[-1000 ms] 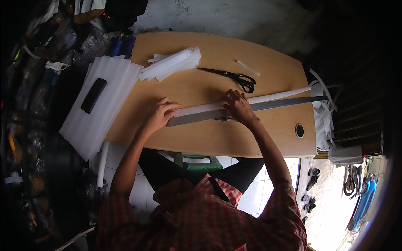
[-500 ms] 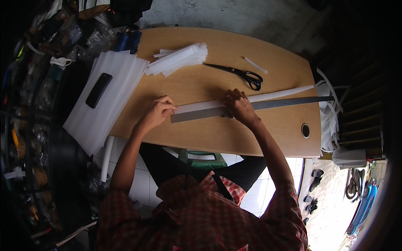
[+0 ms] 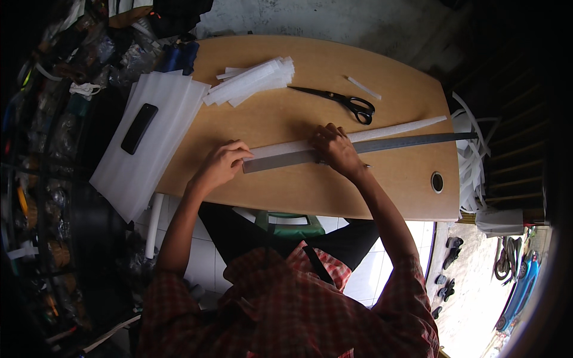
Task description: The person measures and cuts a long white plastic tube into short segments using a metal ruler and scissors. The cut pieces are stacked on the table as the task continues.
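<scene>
The bench (image 3: 388,197) has a pale wood top with a bowed far edge and, near its right end, a round hole (image 3: 437,182) with a light rim. Across the middle lies a long white strip (image 3: 406,127), slanting up toward the right edge. A grey ruler (image 3: 412,141) runs along its near side, close against it at the left and apart from it at the right, where the ruler's end juts past the bench. A small thing (image 3: 367,166) below the ruler is mostly hidden by the right hand (image 3: 336,149). Farther back lie black scissors (image 3: 362,111), blades pointing left, and a thin white sliver (image 3: 364,88) just beyond them. A loose white pile (image 3: 256,82) sits near the far left. White sheets (image 3: 173,119) overlap the left end and overhang it.
</scene>
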The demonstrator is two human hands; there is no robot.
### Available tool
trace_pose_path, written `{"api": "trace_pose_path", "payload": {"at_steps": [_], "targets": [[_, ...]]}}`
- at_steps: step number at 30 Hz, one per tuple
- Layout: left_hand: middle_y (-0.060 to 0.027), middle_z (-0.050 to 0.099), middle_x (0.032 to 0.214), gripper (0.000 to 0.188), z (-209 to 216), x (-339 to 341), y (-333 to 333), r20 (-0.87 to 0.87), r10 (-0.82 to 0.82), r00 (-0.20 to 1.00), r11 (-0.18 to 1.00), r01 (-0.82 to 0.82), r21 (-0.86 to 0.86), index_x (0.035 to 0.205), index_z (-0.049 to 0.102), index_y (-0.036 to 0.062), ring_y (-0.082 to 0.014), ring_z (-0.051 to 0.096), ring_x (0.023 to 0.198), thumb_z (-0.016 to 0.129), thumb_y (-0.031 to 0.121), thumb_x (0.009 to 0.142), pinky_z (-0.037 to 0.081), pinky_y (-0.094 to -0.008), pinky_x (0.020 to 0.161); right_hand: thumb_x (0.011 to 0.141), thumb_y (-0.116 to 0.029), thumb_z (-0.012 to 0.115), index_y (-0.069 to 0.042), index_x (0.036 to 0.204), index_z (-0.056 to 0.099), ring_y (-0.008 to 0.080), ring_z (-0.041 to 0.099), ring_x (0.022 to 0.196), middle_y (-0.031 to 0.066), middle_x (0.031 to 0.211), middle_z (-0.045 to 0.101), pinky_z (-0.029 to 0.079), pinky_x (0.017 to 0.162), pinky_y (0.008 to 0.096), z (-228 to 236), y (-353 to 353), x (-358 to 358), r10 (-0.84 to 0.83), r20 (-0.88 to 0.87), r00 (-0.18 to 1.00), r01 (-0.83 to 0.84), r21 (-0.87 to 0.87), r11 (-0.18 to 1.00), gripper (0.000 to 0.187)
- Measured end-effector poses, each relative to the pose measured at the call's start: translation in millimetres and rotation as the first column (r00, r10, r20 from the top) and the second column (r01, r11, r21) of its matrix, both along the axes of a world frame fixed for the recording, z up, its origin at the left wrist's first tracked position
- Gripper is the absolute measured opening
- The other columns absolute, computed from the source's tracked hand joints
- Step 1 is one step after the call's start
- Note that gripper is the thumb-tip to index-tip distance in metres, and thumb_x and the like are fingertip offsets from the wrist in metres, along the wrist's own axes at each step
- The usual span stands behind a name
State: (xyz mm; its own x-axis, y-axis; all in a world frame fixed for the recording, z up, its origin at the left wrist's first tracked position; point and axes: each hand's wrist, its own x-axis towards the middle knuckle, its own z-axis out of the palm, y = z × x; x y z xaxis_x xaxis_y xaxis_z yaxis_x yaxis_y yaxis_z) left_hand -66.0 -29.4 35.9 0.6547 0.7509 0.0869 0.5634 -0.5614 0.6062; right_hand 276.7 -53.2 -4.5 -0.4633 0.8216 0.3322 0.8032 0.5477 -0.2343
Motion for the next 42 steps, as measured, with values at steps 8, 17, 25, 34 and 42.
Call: {"api": "trace_pose_path", "payload": {"at_steps": [8, 17, 25, 34, 42], "targets": [[-0.0097, 0.065, 0.105, 0.025, -4.5, 9.8, -1.0, -0.093, -0.049, 0.995, 0.976, 0.067, 0.209, 0.106, 0.073, 0.0027, -0.0308, 0.063, 0.103, 0.069, -0.002, 0.083, 0.051, -0.0410, 0.091, 0.080, -0.011, 0.073, -0.014, 0.101, 0.072, 0.0240, 0.059, 0.109, 0.0016, 0.109, 0.066, 0.045, 0.096, 0.0390, 0.6, -0.1, -0.9, 0.004, -0.047, 0.999, -0.004, -0.012, 1.000, 0.022], [-0.0108, 0.061, 0.110, 0.035, -26.7, 110.3, -16.0, 0.031, -0.110, 0.993, 0.936, 0.093, 0.339, 0.123, 0.067, 0.0028, -0.0313, 0.061, 0.103, 0.074, 0.010, 0.089, 0.051, -0.0451, 0.091, 0.077, 0.005, 0.071, -0.005, 0.107, 0.073, 0.0330, 0.063, 0.106, 0.0094, 0.111, 0.071, 0.053, 0.095, 0.0428, 17.4, -2.7, 12.0, 0.080, -0.207, 0.975, -0.107, -0.123, 0.987, 0.031], [-0.0092, 0.060, 0.107, 0.028, -37.7, 122.0, -12.6, 0.146, -0.098, 0.984, 0.943, 0.045, 0.330, 0.115, 0.069, 0.0014, -0.0313, 0.062, 0.099, 0.073, 0.008, 0.089, 0.052, -0.0460, 0.084, 0.081, -0.003, 0.072, -0.006, 0.099, 0.075, 0.0310, 0.063, 0.103, 0.0085, 0.104, 0.070, 0.053, 0.091, 0.0405, 11.0, -16.7, 38.5, -0.036, -0.193, 0.981, 0.025, -0.058, 0.998, 0.019], [-0.0093, 0.060, 0.110, 0.035, -40.9, 131.7, -9.7, 0.026, -0.070, 0.997, 0.945, 0.058, 0.323, 0.123, 0.066, 0.0068, -0.0302, 0.060, 0.100, 0.066, 0.008, 0.088, 0.051, -0.0454, 0.087, 0.086, -0.009, 0.072, -0.007, 0.105, 0.067, 0.0305, 0.062, 0.099, 0.0097, 0.105, 0.063, 0.054, 0.087, 0.0404, 32.0, -75.2, 56.7, -0.121, 0.041, 0.992, 0.125, -0.133, 0.983, 0.019], [-0.0104, 0.056, 0.124, 0.054, -49.0, 130.3, -8.4, -0.137, -0.067, 0.988, 0.911, 0.117, 0.396, 0.140, 0.060, 0.0180, -0.0291, 0.057, 0.111, 0.070, 0.019, 0.087, 0.045, -0.0521, 0.093, 0.096, -0.012, 0.063, -0.001, 0.093, 0.056, 0.0318, 0.065, 0.065, 0.0147, 0.078, 0.065, 0.056, 0.062, 0.0362, 48.0, -60.7, 55.5, -0.256, -0.383, 0.888, 0.180, -0.221, 0.958, 0.014]]}}
